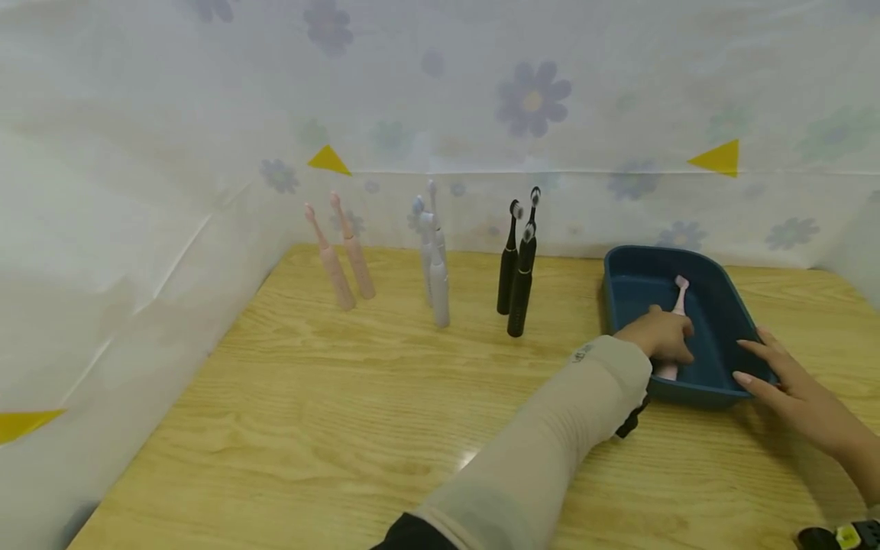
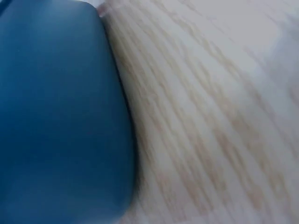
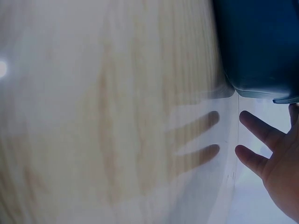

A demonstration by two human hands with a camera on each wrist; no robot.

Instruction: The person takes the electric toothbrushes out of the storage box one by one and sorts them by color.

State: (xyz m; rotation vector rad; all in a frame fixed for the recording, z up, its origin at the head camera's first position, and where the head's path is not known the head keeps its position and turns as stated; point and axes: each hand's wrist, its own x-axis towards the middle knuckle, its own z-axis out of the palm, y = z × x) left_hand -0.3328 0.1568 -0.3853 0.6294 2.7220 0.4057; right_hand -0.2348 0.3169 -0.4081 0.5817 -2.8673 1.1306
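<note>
My left hand [image 1: 656, 334] reaches down into a dark blue tray [image 1: 629, 258] and grips a pink electric toothbrush [image 1: 681, 296] by its handle. The brush head points to the tray's far side, and the handle's lower end shows below the hand. Part of the handle is hidden by my fingers. My right hand [image 1: 791, 389] is at the tray's near right corner, fingers spread, with fingertips at the rim. In the right wrist view, two splayed fingers [image 3: 264, 130] show beside the tray's outer wall [image 3: 261, 51]. The left wrist view holds only the tray's side [image 2: 65, 116] and wood.
Left of the tray, electric toothbrushes stand upright on the wood-grain table [image 1: 309, 428]: two pink [image 1: 337, 275], three white [image 1: 440, 294] and three black [image 1: 520, 302]. A flowered sheet [image 1: 426, 99] with yellow triangles [image 1: 718, 159] hangs behind and at the left.
</note>
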